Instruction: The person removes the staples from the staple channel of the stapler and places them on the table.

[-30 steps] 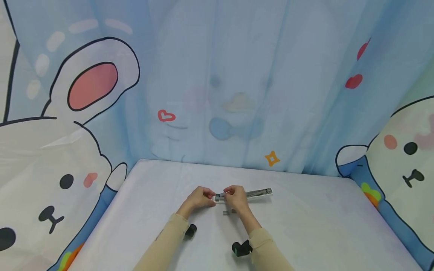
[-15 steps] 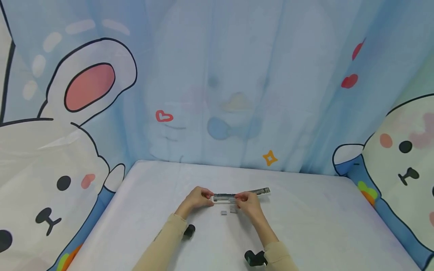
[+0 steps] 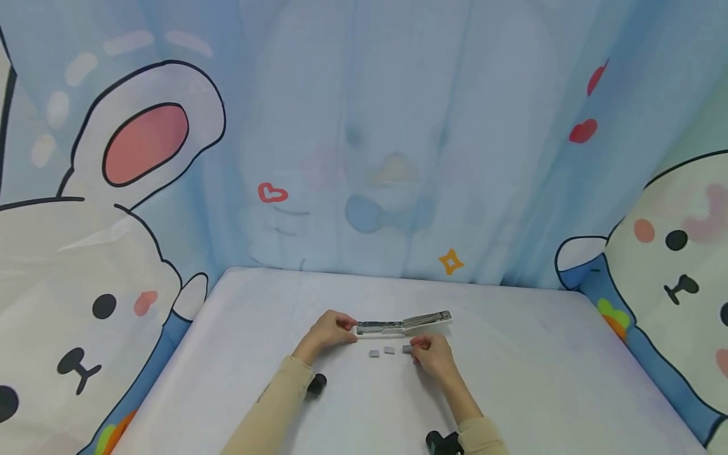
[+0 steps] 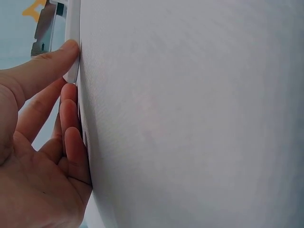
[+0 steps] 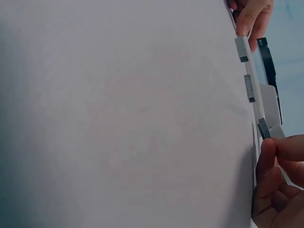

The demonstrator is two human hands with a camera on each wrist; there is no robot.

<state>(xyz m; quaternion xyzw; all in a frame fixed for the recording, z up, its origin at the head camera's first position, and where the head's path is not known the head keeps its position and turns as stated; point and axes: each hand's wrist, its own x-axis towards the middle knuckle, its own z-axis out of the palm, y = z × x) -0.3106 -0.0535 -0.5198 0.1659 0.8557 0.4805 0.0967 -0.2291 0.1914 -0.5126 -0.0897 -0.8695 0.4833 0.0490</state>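
Observation:
A white stapler (image 3: 381, 328) lies opened out on the table, its metal channel showing and its right section tilted up. At its left end, my left hand (image 3: 330, 330) pinches it; the left wrist view has the thumb on the stapler's white end (image 4: 72, 23). My right hand (image 3: 436, 355), in front of the stapler's right section, pinches a small grey strip of staples (image 3: 406, 349) between thumb and finger. Two similar grey strips sit left of it in a row, a middle strip (image 3: 389, 350) and a left strip (image 3: 374, 354).
White cloth covers the table (image 3: 273, 303). Behind it hangs a blue curtain (image 3: 318, 126) printed with cartoon figures. A black wrist device (image 3: 443, 442) is on the right forearm, and another black device (image 3: 316, 384) is by the left sleeve.
My right hand has moved right along the stapler and then off its front side, where a grey staple strip now shows in its fingers. The left hand keeps its grip.

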